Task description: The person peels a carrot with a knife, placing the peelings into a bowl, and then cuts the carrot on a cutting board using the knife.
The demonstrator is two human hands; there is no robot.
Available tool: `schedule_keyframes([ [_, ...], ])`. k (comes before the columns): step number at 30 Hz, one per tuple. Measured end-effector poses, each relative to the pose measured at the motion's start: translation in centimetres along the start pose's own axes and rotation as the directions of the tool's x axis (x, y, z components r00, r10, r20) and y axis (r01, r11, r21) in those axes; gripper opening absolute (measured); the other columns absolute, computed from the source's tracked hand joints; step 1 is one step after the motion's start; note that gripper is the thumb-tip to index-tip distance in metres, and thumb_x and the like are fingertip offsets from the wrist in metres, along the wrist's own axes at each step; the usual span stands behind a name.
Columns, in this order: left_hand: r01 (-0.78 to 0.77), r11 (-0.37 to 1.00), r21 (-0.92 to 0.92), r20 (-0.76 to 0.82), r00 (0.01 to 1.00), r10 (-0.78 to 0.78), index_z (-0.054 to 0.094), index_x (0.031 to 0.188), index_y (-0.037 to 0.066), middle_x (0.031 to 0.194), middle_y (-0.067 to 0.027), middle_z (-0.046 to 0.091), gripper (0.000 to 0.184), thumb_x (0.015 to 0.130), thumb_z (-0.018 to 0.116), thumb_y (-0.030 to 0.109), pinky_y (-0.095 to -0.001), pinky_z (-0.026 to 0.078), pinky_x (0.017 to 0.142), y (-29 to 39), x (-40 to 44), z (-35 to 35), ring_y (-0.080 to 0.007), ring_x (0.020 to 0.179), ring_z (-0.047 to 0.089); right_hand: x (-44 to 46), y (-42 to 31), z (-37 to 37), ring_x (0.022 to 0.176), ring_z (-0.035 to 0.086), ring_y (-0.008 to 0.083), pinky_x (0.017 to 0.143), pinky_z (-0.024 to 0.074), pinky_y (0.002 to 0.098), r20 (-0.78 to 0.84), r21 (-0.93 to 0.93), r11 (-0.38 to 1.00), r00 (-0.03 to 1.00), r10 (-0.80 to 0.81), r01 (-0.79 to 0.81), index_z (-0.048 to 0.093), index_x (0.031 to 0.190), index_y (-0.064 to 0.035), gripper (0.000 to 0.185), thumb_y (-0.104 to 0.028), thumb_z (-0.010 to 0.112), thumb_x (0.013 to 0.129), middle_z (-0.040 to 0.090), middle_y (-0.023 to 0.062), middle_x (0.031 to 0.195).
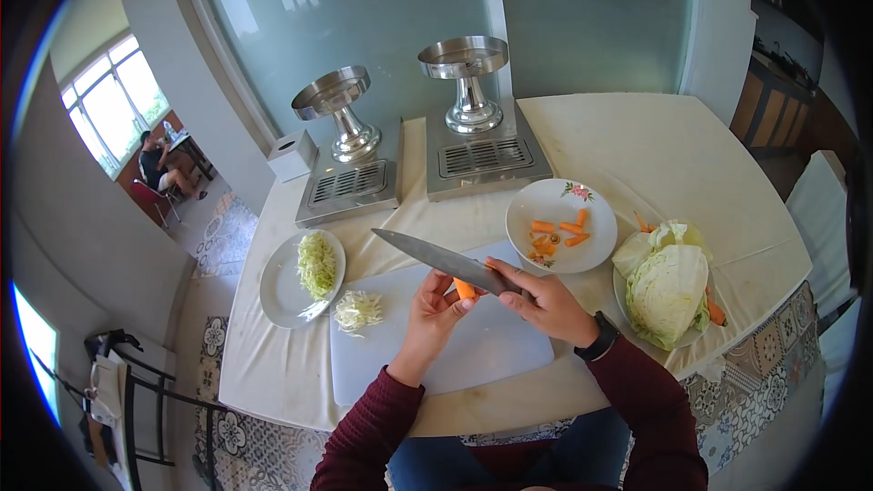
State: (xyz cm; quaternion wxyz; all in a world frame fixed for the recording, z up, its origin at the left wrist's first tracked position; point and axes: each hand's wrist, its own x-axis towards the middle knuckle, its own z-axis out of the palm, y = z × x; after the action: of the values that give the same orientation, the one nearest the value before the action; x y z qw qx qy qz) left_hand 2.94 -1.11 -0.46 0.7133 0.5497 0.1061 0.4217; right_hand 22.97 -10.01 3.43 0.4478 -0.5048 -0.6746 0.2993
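Observation:
Above the white cutting board (491,355), my left hand (436,314) is closed around a short orange carrot piece (465,289). My right hand (546,302) grips the handle of a large knife (436,255), whose blade points to the upper left and lies across the top of the carrot piece. A small pile of shredded cabbage (357,311) is on the board's left part. More shredded cabbage (316,265) sits on a white plate (275,286) to the left. A flowered bowl (582,261) with several carrot pieces (575,238) stands behind my right hand.
At the right, a plate holds a cut cabbage (668,295) with carrots beside it. Two metal stands (471,114) (353,141) and a white tissue box (293,156) are at the table's back. A person (159,164) sits far off at the left.

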Motion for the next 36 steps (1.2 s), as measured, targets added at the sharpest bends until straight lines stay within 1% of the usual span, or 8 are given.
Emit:
schedule_keyframes([
  [2, 0.022, 0.997, -0.07, -0.043, 0.999, -0.025, 0.048, 0.132, 0.01, 0.129, -0.0089, 0.056, 0.051, 0.086, 0.069, 0.005, -0.0337, 0.049, 0.096, -0.2, 0.0, 0.2, -0.024, 0.109, 0.062, 0.1, 0.5, 0.2, 0.067, 0.057, 0.015, 0.07, 0.0485, 0.0281, -0.046, -0.016, 0.999, 0.998, -0.044, 0.043, 0.045, 0.142, -0.0106, 0.05, -0.027, 0.058, 0.097, 0.067, 0.0144, 0.103],
  [5, 0.085, 0.996, -0.019, -0.102, 0.991, -0.086, 0.047, 0.135, 0.011, 0.132, -0.0101, 0.054, 0.052, 0.087, 0.068, 0.005, -0.034, 0.049, 0.097, 0.6, 0.1, 0.8, -0.024, 0.109, 0.062, 0.5, 1.6, -0.9, 0.068, 0.059, 0.0142, 0.07, 0.0492, 0.0276, -0.257, -0.044, 0.978, 0.948, 0.187, -0.205, 0.046, 0.142, -0.0101, 0.049, -0.028, 0.056, 0.098, 0.068, 0.0135, 0.103],
  [8, 0.094, 0.996, -0.007, -0.093, 0.991, -0.095, 0.046, 0.136, 0.011, 0.135, -0.011, 0.053, 0.053, 0.088, 0.067, 0.006, -0.0346, 0.048, 0.097, 0.5, 0.1, 0.8, -0.0239, 0.108, 0.062, 0.9, 3.4, -2.2, 0.062, 0.056, 0.0104, 0.064, 0.0476, 0.0242, -0.384, 0.07, 0.959, 0.88, 0.28, -0.275, 0.043, 0.144, -0.01, 0.051, -0.03, 0.055, 0.099, 0.068, 0.0102, 0.095],
  [9, 0.088, 0.996, -0.004, -0.089, 0.992, -0.088, 0.046, 0.136, 0.011, 0.135, -0.0109, 0.053, 0.053, 0.088, 0.067, 0.006, -0.0348, 0.048, 0.097, 0.5, 0.1, 0.8, -0.0238, 0.108, 0.062, 0.9, 2.0, -2.7, 0.053, 0.051, 0.0072, 0.053, 0.0431, 0.0223, -0.324, 0.267, 0.9, 0.847, 0.421, -0.345, 0.046, 0.139, -0.0062, 0.048, -0.032, 0.053, 0.099, 0.062, 0.0054, 0.081],
  [12, 0.079, 0.997, 0.011, -0.084, 0.993, -0.078, 0.046, 0.136, 0.011, 0.135, -0.0108, 0.053, 0.053, 0.088, 0.067, 0.006, -0.0353, 0.048, 0.097, 0.5, 0.0, 0.8, -0.0235, 0.108, 0.062, 0.9, 2.1, -3.7, 0.046, 0.044, 0.0061, 0.044, 0.0367, 0.0231, -0.165, 0.377, 0.817, 0.836, 0.523, -0.437, 0.051, 0.129, -0.0031, 0.041, -0.029, 0.054, 0.098, 0.053, 0.0005, 0.068],
  [21, 0.097, 0.995, 0.014, -0.084, 0.992, -0.095, 0.042, 0.139, 0.012, 0.137, -0.0122, 0.051, 0.049, 0.093, 0.06, 0.008, -0.0347, 0.049, 0.095, 0.4, 0.0, 0.5, -0.0242, 0.109, 0.062, 0.8, 2.6, -3.1, 0.046, 0.048, 0.0092, 0.045, 0.0392, 0.026, -0.207, 0.134, 0.865, 0.84, 0.502, -0.484, 0.047, 0.126, -0.0015, 0.04, -0.024, 0.058, 0.095, 0.053, 0.0011, 0.064],
  [27, 0.122, 0.984, -0.131, -0.043, 0.991, -0.129, 0.039, 0.141, 0.01, 0.14, -0.0146, 0.047, 0.049, 0.096, 0.058, 0.016, -0.0361, 0.049, 0.094, 0.7, 0.1, 0.6, -0.0264, 0.111, 0.061, 0.7, 3.9, -1.6, 0.053, 0.053, 0.0115, 0.055, 0.043, 0.0281, -0.249, 0.061, 0.985, 0.953, 0.174, -0.164, 0.044, 0.132, -0.0026, 0.047, -0.028, 0.058, 0.095, 0.056, 0.0038, 0.067],
  [36, 0.098, 0.995, -0.026, -0.032, 0.995, -0.099, 0.042, 0.136, 0.01, 0.139, -0.0154, 0.047, 0.052, 0.091, 0.065, 0.022, -0.0382, 0.047, 0.099, 0.4, 0.0, 0.6, -0.0248, 0.124, 0.051, -0.8, -0.5, 1.0, 0.052, 0.059, 0.026, 0.052, 0.047, 0.0354, 0.1, -0.13, 0.981, 0.987, -0.129, 0.142, 0.039, 0.143, -0.0147, 0.056, -0.035, 0.058, 0.094, 0.064, 0.0117, 0.072],
])
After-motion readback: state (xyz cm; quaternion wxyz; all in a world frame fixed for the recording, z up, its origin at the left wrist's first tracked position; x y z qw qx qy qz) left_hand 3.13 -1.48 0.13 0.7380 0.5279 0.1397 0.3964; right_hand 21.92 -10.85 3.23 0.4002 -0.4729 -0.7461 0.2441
